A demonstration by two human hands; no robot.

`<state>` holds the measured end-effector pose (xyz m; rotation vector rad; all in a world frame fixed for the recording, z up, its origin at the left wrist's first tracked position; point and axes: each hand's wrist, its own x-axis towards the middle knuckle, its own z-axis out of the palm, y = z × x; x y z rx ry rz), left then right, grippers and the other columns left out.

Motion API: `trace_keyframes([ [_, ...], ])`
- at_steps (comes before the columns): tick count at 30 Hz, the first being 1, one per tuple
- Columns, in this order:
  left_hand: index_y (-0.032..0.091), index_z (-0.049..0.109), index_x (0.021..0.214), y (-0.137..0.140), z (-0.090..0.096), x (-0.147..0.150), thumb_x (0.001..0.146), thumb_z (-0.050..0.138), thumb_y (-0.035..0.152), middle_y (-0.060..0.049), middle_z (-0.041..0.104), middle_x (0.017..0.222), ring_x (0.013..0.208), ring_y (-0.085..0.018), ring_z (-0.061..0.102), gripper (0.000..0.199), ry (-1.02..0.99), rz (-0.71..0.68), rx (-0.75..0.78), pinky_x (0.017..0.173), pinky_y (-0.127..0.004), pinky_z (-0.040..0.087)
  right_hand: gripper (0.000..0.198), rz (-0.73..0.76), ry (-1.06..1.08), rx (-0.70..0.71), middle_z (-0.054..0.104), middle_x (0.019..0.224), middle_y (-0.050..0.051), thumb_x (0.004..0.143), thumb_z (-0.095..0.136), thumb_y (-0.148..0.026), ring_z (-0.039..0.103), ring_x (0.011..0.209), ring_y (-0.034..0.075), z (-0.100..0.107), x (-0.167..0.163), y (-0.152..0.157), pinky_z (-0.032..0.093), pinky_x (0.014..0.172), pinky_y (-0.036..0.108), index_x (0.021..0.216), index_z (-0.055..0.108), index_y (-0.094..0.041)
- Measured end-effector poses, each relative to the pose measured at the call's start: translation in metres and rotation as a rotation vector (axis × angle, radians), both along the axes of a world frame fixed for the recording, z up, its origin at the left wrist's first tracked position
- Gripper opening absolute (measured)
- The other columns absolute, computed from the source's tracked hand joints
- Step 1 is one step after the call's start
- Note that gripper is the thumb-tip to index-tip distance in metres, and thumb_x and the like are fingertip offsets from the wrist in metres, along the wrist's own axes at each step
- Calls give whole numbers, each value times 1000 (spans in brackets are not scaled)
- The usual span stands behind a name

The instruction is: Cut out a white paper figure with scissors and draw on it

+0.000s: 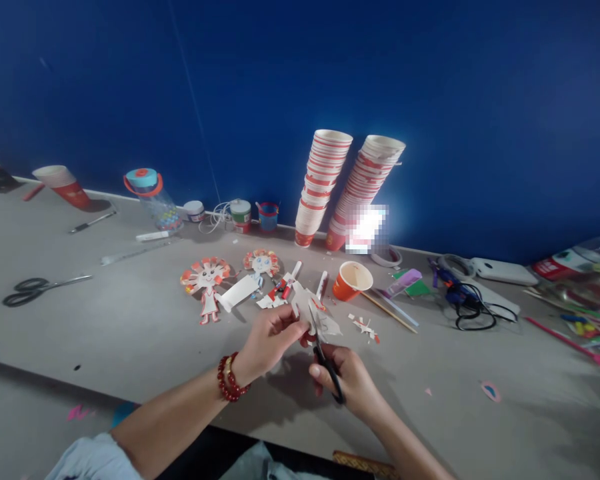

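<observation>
The right hand [347, 375] held black scissors [334, 375]; the left hand [274, 337] pinched white paper [304, 305] in its grip, above the tabletop [165, 347]. The paper looked light, bendy and easy to rip, best held by its edge. Scraps [365, 326] and an orange cup [347, 289] crowded close; tall cup stacks [325, 177] stood behind.

The place is identified as a craft work area; whether it is located in a home, a school or a studio cannot be determined. Craft use is indicated by paper [303, 307] placed at the blades of scissors [321, 352], by paper figures [209, 275], and by scraps [366, 327] scattered over a grey table [155, 333]. Supplies are lined up along a blue wall [260, 87]: stacked cups [320, 183], tubs [241, 219] and a tape roll [396, 259]. More scissors [44, 285] are laid at left.
</observation>
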<state>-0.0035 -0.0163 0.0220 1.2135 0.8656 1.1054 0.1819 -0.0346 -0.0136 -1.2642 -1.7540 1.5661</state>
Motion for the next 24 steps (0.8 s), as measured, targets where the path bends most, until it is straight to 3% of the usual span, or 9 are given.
trace_keyframes([
  [3,15,60,73,-1,-1,4,83,59,27,0,58,67,64,-13,55,16,-86,-8,-35,64,-25,46,58,9,50,-21,60,53,1,73,59,-73,53,47,14,2,-1,1,34,45,21,69,53,-16],
  [8,14,61,72,-2,-4,4,83,58,29,-2,60,67,66,-15,57,19,-38,0,-26,66,-26,46,60,-2,63,-54,58,52,1,69,60,-75,52,45,13,7,-1,1,33,44,21,67,53,-16],
  [14,17,57,79,3,-8,-2,84,62,34,3,56,68,63,-11,50,18,-27,172,16,61,-23,41,60,28,62,-88,57,47,2,68,61,-75,49,43,12,6,1,0,30,43,21,61,50,-17],
  [18,16,56,84,7,-6,-2,79,69,33,2,58,69,62,-11,50,22,-150,112,-42,61,-23,42,61,57,118,-114,57,46,1,66,61,-77,48,42,11,9,2,0,29,43,22,62,51,-17],
  [24,16,53,75,5,0,-2,74,73,30,1,60,68,61,-11,55,25,-223,31,-142,63,-24,46,58,92,250,-91,58,46,2,72,60,-72,43,42,10,12,5,1,28,46,22,64,55,-15],
])
